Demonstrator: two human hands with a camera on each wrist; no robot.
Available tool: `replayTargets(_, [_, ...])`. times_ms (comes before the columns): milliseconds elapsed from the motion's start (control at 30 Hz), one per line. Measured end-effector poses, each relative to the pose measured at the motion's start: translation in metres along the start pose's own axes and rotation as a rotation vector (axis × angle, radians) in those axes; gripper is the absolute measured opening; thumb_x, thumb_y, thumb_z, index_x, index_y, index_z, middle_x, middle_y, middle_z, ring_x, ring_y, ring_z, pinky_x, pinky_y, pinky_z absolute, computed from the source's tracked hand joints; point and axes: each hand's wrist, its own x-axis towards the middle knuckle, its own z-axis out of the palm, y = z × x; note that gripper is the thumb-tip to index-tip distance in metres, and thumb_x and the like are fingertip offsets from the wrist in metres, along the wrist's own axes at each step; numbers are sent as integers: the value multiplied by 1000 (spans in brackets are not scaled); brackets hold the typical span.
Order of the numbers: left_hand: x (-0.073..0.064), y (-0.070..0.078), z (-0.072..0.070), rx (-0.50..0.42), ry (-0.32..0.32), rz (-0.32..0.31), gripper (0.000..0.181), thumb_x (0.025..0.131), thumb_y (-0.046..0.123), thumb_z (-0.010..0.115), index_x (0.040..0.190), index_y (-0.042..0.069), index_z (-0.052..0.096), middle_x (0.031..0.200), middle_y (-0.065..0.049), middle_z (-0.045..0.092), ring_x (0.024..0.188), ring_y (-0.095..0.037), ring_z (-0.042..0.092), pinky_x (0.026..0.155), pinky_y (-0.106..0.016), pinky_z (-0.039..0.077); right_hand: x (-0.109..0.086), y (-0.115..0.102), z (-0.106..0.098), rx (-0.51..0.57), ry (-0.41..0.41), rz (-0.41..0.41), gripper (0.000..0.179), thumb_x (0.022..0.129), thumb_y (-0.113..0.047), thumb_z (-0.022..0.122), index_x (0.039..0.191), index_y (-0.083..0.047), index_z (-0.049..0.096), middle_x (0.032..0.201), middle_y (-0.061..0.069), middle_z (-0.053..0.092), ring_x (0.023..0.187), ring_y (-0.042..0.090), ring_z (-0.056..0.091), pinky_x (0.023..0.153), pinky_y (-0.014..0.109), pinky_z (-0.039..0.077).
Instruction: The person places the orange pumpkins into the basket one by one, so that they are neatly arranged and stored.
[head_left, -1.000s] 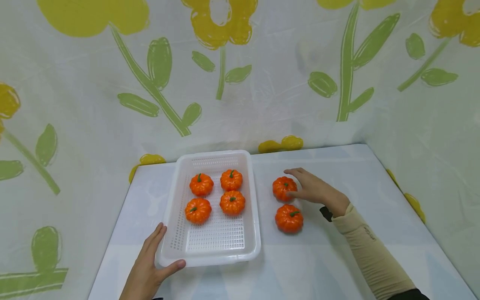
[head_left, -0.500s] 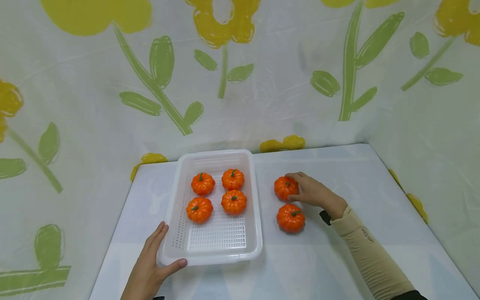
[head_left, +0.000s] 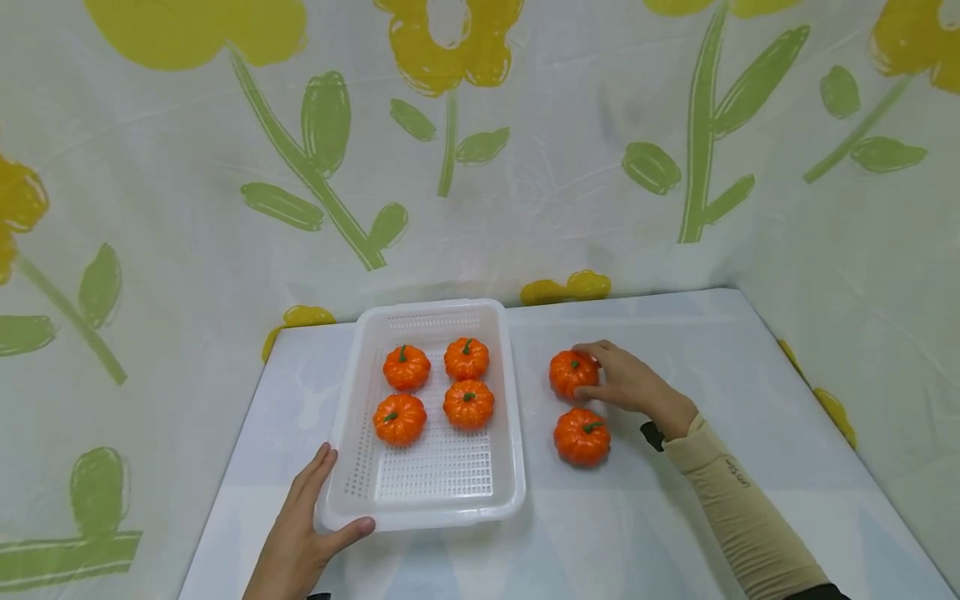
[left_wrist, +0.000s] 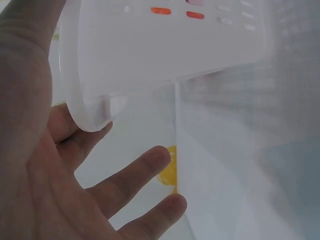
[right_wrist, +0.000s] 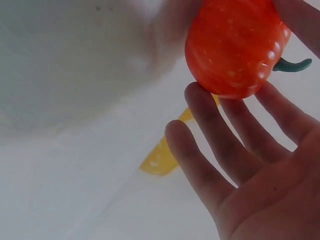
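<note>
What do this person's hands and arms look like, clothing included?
Both the left hand and right hand are ungloved. The right arm wears a tan sleeve with small dark lettering; black fabric shows farther up. A black item sits at the right wrist.

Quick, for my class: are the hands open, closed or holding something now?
Left hand: open, touching the white basket.
Right hand: holding an orange pumpkin.

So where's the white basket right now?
Head view: the white basket is left of centre, the left hand at its near-left corner, four pumpkins inside.
</note>
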Motion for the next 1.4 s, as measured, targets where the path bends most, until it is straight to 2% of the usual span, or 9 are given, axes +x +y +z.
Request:
replayTargets(167, [0, 0, 0, 7, 7, 14, 128, 69, 67, 82, 165, 21, 11, 171, -6, 4, 151, -42, 15, 115, -66, 23, 0, -4, -9, 12, 71, -13, 75, 86, -37, 83, 148, -11, 49, 143, 16, 51, 116, 34, 56, 98, 54, 50])
replayTargets(333, [0, 0, 0, 5, 1, 6, 128, 69, 67, 82, 165, 22, 10, 171, -5, 3, 151, -42, 15, 115, -66, 23, 1, -17, -17, 22, 173, -71, 78, 86, -38, 83, 150, -13, 46, 142, 12, 51, 114, 30, 56, 96, 50, 52])
replayTargets(467, [0, 0, 0, 4, 0, 3, 128, 69, 67, 82, 165, 22, 10, 171, -5, 3, 152, -42, 14, 115, -66, 23, 2, -36, -22, 33, 230, -103, 82, 86, -44, 81, 151, -13, 43, 141, 10, 50, 112, 29, 56, 94, 48, 53])
replayTargets(667, [0, 0, 0, 6, 5, 11, 128, 69, 67, 82, 165, 21, 10, 171, -6, 4, 151, -42, 15, 115, -67, 23, 5, -71, -24, 62, 272, -155, 84, 86, -47, 81, 153, -14, 42, 146, 9, 45, 120, 26, 55, 100, 49, 52])
replayTargets(900, [0, 0, 0, 0, 8, 6, 129, 68, 67, 82, 165, 22, 10, 171, -7, 4, 151, -42, 15, 115, -66, 23, 5, -117, -9, 88, 244, -284, 81, 84, -47, 82, 150, -16, 46, 143, 2, 47, 115, 18, 55, 98, 40, 54])
replayTargets(1133, [1, 0, 0, 9, 1, 3, 130, 68, 68, 82, 165, 21, 9, 171, -8, 3, 151, -43, 14, 115, -66, 23, 4, -155, 15, 65, 176, -387, 77, 83, -47, 82, 147, -19, 49, 147, 0, 46, 122, 17, 57, 100, 37, 53])
replayTargets(1300, [0, -1, -1, 6, 13, 35, 128, 69, 66, 82, 164, 18, 11, 170, -9, 6, 151, -44, 16, 115, -66, 24, 4, -184, 32, 61, 98, -422, 75, 83, -50, 82, 146, -23, 50, 143, -2, 48, 116, 15, 59, 98, 34, 53])
replayTargets(1400, [0, -1, -1, 7, 26, 58, 127, 70, 65, 82, 164, 16, 13, 170, -11, 8, 150, -45, 17, 114, -67, 25, 6, -200, 37, 9, 63, -461, 76, 84, -50, 81, 147, -22, 49, 140, 0, 51, 113, 15, 60, 96, 33, 54])
